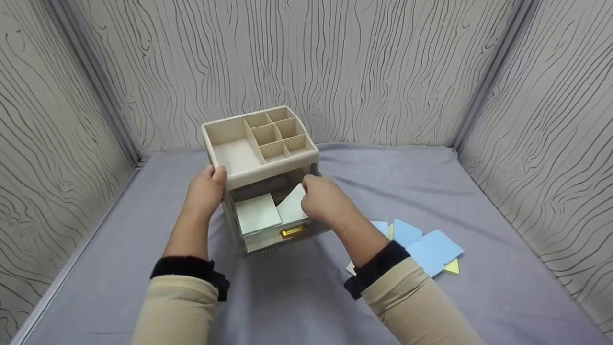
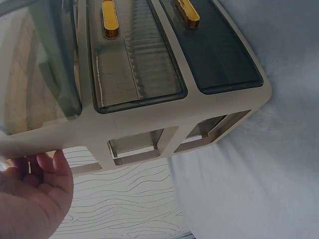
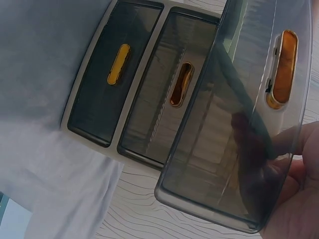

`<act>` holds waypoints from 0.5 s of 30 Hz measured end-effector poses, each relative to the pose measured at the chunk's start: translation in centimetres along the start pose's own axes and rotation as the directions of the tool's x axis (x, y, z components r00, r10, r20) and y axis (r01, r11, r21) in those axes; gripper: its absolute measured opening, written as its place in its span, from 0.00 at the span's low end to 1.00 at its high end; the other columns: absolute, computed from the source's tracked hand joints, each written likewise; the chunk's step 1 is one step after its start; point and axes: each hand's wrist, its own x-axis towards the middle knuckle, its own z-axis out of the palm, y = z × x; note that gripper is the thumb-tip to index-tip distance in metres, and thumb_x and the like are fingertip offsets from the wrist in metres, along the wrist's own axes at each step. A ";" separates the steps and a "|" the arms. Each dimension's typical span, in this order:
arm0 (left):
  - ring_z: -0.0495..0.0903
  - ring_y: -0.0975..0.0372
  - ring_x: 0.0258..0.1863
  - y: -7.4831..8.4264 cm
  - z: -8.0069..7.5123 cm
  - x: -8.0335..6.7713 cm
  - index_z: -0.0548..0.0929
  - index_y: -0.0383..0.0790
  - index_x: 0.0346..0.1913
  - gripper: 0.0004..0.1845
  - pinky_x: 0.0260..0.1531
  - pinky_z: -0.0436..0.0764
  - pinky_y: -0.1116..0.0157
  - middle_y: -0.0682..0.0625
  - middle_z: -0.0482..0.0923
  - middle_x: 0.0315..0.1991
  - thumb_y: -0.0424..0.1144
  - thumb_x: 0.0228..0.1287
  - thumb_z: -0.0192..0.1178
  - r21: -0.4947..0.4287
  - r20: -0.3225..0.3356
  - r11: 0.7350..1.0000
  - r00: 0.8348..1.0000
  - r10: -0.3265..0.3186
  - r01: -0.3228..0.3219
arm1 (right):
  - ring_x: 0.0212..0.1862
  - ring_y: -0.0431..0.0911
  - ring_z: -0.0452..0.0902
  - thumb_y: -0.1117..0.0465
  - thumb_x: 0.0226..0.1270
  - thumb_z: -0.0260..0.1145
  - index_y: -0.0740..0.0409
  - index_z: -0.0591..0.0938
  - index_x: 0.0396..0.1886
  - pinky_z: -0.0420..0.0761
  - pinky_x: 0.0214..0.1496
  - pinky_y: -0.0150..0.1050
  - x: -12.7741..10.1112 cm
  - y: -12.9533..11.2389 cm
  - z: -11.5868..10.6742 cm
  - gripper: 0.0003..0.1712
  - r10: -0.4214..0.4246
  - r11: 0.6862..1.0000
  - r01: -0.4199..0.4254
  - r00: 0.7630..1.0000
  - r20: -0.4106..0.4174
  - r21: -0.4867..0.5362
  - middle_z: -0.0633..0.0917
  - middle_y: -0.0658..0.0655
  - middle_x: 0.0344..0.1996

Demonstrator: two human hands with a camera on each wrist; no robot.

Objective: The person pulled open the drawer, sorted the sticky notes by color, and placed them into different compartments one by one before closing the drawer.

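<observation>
A cream desktop organizer (image 1: 273, 171) with three smoky see-through drawers stands on the cloth, its top drawer (image 1: 268, 244) pulled out. My left hand (image 1: 203, 191) grips the organizer's left side near the top rim; in the left wrist view its fingers curl into an opening in the side wall. A pale note pad (image 1: 258, 214) lies in the drawer's left half. Beside it, my right hand (image 1: 325, 201) pinches a second pale note pad (image 1: 291, 203), which sits tilted in the right half. In the right wrist view, the fingers show partly through the drawer front (image 3: 209, 164).
Several blue and yellow note pads (image 1: 433, 251) lie spread on the cloth to the right, partly behind my right forearm. The organizer's top has one large compartment (image 1: 237, 155) and several small ones. Wood-grain patterned panels (image 1: 297, 57) enclose the grey cloth-covered table (image 1: 397, 182).
</observation>
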 end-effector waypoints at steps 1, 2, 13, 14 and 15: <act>0.66 0.55 0.35 0.0 0.0 0.0 0.64 0.41 0.37 0.16 0.36 0.68 0.63 0.45 0.66 0.33 0.49 0.71 0.32 -0.001 0.000 1.000 1.000 -0.002 0.002 | 0.40 0.50 0.75 0.70 0.56 0.51 0.63 0.75 0.40 0.74 0.45 0.45 0.0 0.0 0.0 0.12 -0.002 1.000 0.002 1.000 0.004 -0.003 0.81 0.60 0.38; 0.67 0.55 0.36 0.0 0.0 0.0 0.64 0.40 0.37 0.16 0.38 0.68 0.62 0.45 0.66 0.33 0.49 0.71 0.32 -0.004 0.001 1.000 1.000 -0.004 0.004 | 0.40 0.50 0.75 0.70 0.56 0.50 0.64 0.75 0.40 0.74 0.45 0.45 0.0 -0.1 0.0 0.12 -0.004 1.000 0.004 1.000 0.008 -0.004 0.81 0.60 0.38; 0.66 0.55 0.35 0.0 0.1 0.1 0.65 0.39 0.37 0.16 0.35 0.67 0.63 0.45 0.65 0.32 0.48 0.71 0.33 -0.007 -0.016 1.000 1.000 0.005 -0.005 | 0.40 0.50 0.76 0.66 0.55 0.56 0.66 0.76 0.41 0.74 0.45 0.45 -0.2 -0.7 0.0 0.13 0.044 0.990 -0.038 0.998 0.038 -0.135 0.81 0.61 0.38; 0.67 0.55 0.36 0.0 0.1 0.1 0.65 0.39 0.38 0.16 0.36 0.68 0.63 0.45 0.66 0.33 0.48 0.71 0.33 -0.007 -0.016 1.000 1.000 0.006 -0.006 | 0.40 0.50 0.77 0.64 0.56 0.58 0.66 0.77 0.41 0.75 0.45 0.45 -0.2 -0.7 0.1 0.13 0.052 0.988 -0.047 0.998 0.032 -0.145 0.81 0.61 0.37; 0.67 0.55 0.36 -0.1 0.1 0.1 0.65 0.39 0.38 0.16 0.36 0.68 0.63 0.45 0.66 0.33 0.48 0.71 0.33 -0.006 -0.018 1.000 1.000 0.008 -0.008 | 0.40 0.50 0.77 0.61 0.56 0.60 0.65 0.77 0.39 0.75 0.45 0.45 -0.3 -0.8 0.2 0.13 0.060 0.987 -0.055 0.998 0.024 -0.152 0.81 0.60 0.37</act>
